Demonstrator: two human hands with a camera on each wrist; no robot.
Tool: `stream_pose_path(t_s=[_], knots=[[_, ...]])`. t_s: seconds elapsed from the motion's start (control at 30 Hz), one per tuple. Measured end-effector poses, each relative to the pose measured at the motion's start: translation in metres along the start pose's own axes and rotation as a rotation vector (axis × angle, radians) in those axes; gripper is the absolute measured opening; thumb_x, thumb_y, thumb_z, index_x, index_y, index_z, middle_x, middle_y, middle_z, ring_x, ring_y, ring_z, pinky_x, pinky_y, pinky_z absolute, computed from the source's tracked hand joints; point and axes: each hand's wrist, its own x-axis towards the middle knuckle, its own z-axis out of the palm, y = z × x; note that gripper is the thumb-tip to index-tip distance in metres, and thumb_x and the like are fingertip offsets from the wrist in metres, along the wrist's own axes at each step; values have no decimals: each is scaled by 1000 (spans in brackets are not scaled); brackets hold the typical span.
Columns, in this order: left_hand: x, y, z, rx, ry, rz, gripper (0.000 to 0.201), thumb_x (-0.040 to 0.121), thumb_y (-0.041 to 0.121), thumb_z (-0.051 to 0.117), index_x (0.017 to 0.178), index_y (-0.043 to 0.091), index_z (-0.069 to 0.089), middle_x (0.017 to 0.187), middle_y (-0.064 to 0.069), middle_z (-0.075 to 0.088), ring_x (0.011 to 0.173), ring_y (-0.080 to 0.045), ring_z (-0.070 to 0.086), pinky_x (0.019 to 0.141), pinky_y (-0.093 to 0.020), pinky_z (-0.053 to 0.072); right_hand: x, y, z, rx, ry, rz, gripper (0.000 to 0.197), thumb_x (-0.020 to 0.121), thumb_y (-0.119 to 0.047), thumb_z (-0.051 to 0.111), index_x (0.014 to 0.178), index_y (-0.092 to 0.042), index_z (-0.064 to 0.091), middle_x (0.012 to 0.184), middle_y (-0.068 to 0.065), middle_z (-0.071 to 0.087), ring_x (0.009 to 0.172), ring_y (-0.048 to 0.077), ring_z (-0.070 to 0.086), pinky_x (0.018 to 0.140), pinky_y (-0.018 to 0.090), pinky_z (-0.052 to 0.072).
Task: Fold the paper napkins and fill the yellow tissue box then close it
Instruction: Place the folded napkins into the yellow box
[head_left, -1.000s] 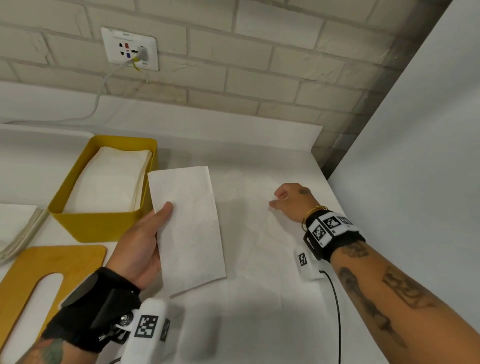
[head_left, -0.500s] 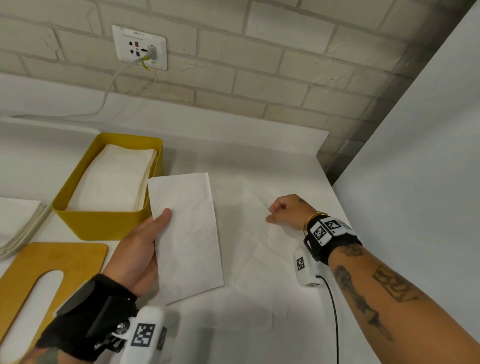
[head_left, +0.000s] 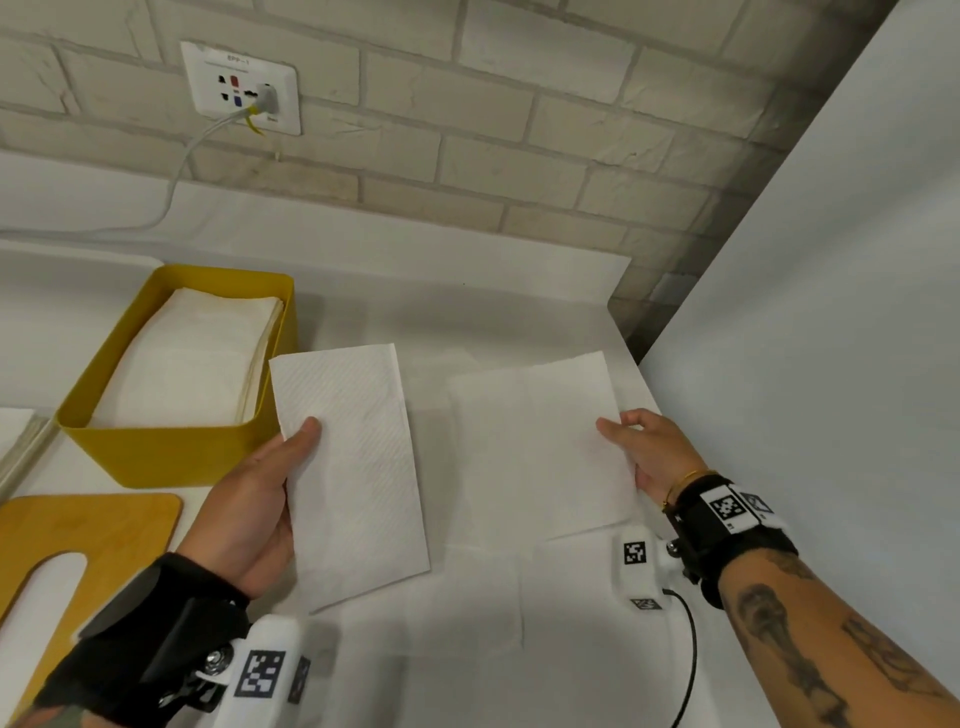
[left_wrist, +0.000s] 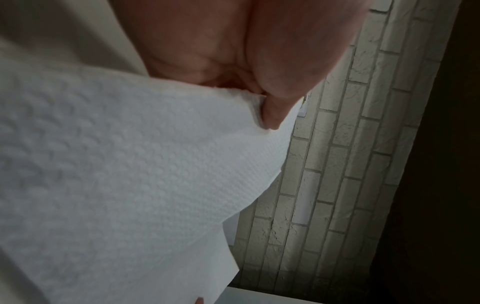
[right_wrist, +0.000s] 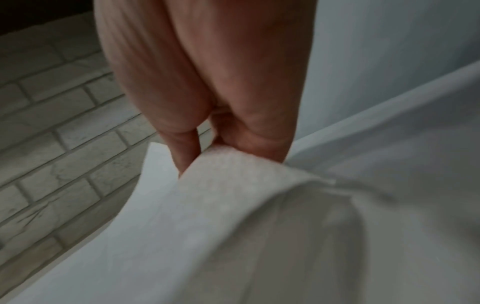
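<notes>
From the head view, the left hand (head_left: 249, 499) holds a folded napkin (head_left: 358, 467) by its left edge, thumb on top and the other fingers hidden underneath. The napkin's upper left corner lies against the near right corner of the yellow box (head_left: 171, 452), which stands open just left of the hand with a stack of napkins (head_left: 192, 364) inside, filling it nearly to the rim. The right hand (head_left: 654, 452) pinches the right edge of a wider, unfolded napkin (head_left: 535, 447), thumb on top, lifting that side off the white table (head_left: 467, 322). The two napkins sit side by side, close but apart, with more paper lying flat beneath them. The wooden lid (head_left: 88, 530) with its slot lies flat, nearer than the box and left of the left wrist. On the brick wall behind, a socket (head_left: 241, 85) has a cable plugged in.

The left wrist view shows the left hand (left_wrist: 233, 51) close up, its thumb pressed on the embossed folded napkin (left_wrist: 130, 174), which fills the lower left of the picture.

In the right wrist view, the right hand (right_wrist: 207, 82) grips the unfolded napkin (right_wrist: 207, 226) between thumb and fingers, the sheet curling up at the pinch.
</notes>
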Motion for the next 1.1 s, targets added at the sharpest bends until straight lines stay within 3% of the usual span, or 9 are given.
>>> stream_pose_path(t_s=[0.07, 0.2, 0.4, 0.6, 0.7, 0.83, 0.93, 1.0, 1.1], knots=[[1, -2, 2, 3, -9, -8, 30, 101, 28, 52, 126, 17, 66, 119, -6, 75, 106, -20, 73, 87, -35, 58, -9, 5, -4, 52, -41, 28, 60, 66, -33, 91, 117, -17, 64, 117, 14, 72, 106, 33, 70, 97, 53, 55], [1, -3, 8, 22, -28, -21, 29, 102, 27, 51, 124, 17, 66, 117, -6, 75, 104, -20, 73, 90, -37, 58, -22, 9, -8, 149, -203, 5, 35, 87, 7, 70, 121, -3, 67, 114, 18, 74, 95, 29, 73, 83, 38, 62], [0, -2, 11, 19, -31, -7, 27, 102, 27, 52, 121, 18, 67, 115, -5, 76, 100, -18, 74, 85, -34, 58, -29, 17, -10, 258, -191, -37, 25, 91, 14, 58, 107, -1, 72, 104, 14, 76, 87, 20, 75, 82, 32, 61], [-4, 0, 7, 15, -30, -1, 32, 100, 29, 52, 128, 18, 65, 118, -5, 75, 106, -21, 73, 93, -41, 52, -31, 25, -15, 340, -191, -4, 25, 93, 14, 55, 105, 0, 71, 102, 14, 76, 88, 22, 74, 78, 28, 62], [-4, 0, 7, 9, -29, 0, 31, 101, 29, 52, 127, 18, 65, 117, -5, 75, 104, -20, 73, 90, -42, 59, -28, 28, -19, 353, -149, 29, 24, 94, 14, 54, 108, 3, 70, 111, 19, 74, 100, 30, 70, 87, 30, 60], [-5, 1, 7, 3, -32, 13, 28, 100, 28, 52, 124, 20, 65, 116, -5, 76, 100, -18, 75, 88, -40, 59, -30, 33, -27, 339, -119, 4, 52, 95, 22, 33, 77, -7, 73, 105, 16, 64, 89, 23, 64, 81, 21, 56], [-6, 1, 8, 4, -35, 16, 27, 100, 28, 51, 122, 20, 66, 116, -4, 76, 99, -18, 75, 91, -40, 52, -35, 31, -28, 411, -129, -17, 33, 96, 13, 41, 78, -1, 64, 103, 18, 62, 84, 25, 65, 79, 26, 58], [-6, 1, 10, 3, -38, 9, 27, 101, 28, 51, 122, 19, 66, 116, -5, 76, 100, -19, 75, 92, -41, 51, -36, 28, -29, 505, -99, 16, 20, 97, 1, 47, 86, 0, 64, 107, 20, 63, 94, 31, 64, 91, 37, 56], [-5, 3, 11, 13, -35, 14, 26, 102, 27, 52, 121, 19, 66, 112, -4, 77, 96, -16, 75, 87, -38, 52, -41, 21, -27, 525, -83, 88, 30, 101, -28, 49, 107, -5, 69, 102, 16, 67, 95, 30, 62, 92, 42, 52]])
